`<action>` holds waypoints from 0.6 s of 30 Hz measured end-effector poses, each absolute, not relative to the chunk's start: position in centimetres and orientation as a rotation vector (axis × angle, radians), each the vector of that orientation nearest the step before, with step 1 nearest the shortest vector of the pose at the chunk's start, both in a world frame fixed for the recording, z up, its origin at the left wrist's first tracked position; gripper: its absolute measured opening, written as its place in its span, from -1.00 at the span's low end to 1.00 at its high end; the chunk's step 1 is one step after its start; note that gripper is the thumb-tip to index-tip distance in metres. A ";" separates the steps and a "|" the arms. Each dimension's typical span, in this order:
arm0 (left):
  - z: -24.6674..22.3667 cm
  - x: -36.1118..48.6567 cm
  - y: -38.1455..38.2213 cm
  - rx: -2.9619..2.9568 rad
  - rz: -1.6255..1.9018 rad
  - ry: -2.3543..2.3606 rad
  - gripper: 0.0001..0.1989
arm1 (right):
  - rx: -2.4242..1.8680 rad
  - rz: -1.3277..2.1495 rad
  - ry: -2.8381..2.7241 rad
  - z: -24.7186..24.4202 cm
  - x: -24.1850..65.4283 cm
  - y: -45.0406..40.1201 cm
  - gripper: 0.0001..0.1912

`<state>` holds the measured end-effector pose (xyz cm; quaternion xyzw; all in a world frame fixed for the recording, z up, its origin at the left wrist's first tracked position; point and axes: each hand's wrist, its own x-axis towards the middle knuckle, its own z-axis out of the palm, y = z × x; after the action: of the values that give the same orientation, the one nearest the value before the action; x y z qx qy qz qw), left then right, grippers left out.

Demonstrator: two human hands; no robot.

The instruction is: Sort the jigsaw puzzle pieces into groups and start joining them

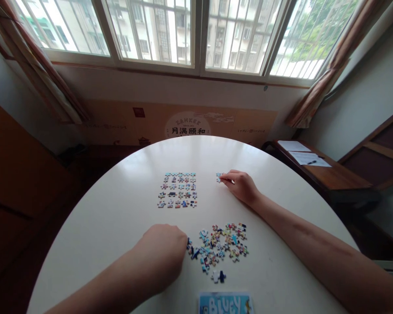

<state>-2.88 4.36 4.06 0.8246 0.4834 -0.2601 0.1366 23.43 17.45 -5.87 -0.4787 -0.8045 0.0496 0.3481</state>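
Note:
My right hand (240, 185) is on the far side of the table, thumb and forefinger pinched at the edge of a few small light-blue puzzle pieces (218, 175). To the left of it, more puzzle pieces (180, 187) lie in several neat rows, the top row joined in a strip. My left hand (167, 248) is closed and rests at the left edge of a loose heap of mixed-colour puzzle pieces (216, 244). Its fingertips are turned away, so what they hold, if anything, is hidden. Two pieces (218, 276) lie a little nearer than the heap.
A blue puzzle box marked "BLUEY" (225, 303) lies at the near edge of view on the round white table (118, 205). Beyond stand a wall and barred windows. On the right, a wooden side table (343, 179) carries papers (309, 158) and a pen.

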 end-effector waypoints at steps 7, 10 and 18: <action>4.5 -3.2 4.4 2.516 -0.626 1.532 -0.70 | -1.107 0.205 -2.035 -5.5 23.0 16.8 -0.83; 4.3 -3.2 4.5 2.564 -0.592 1.554 -0.71 | -1.049 0.258 -2.018 -5.1 22.9 15.1 -0.79; 3.7 -3.4 4.8 2.582 -0.615 1.514 -0.78 | -0.674 0.472 -2.226 -3.8 22.5 8.6 -0.38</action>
<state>-3.44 4.81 3.68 0.8442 0.4950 -0.2011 0.0431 22.45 8.65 -3.85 -0.2634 -0.8696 0.1844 0.3748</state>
